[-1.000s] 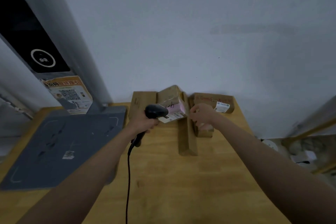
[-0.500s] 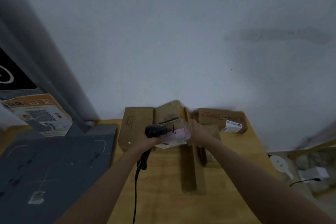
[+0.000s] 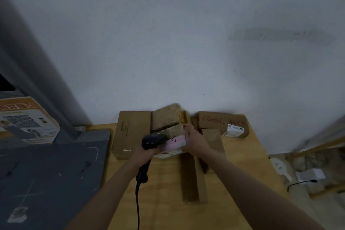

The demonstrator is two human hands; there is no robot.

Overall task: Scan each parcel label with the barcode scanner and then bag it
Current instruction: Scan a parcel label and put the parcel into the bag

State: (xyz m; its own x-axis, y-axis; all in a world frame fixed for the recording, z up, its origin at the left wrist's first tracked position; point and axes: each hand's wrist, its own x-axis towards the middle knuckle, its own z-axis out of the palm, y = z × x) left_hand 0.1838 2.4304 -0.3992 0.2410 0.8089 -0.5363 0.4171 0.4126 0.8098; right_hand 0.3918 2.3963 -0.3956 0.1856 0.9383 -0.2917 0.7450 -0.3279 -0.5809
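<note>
One parcel, a small carton with a pink label face, is being held up at the back of the worktop, in front of the stacked boxes against the wall. The right hand is gripping its right end, fingers curled over the top edge. The left hand is clenching the handle of the scanner, whose head is touching or nearly touching the label. The scanning step appears to be under way; the next move is likely calling for a steady aim at the barcode, then a bag. No bag is showing in this view. Other cartons are lying around: a flat box at left, a long box below, a labelled box at right. A grey mat is lying far left.
</note>
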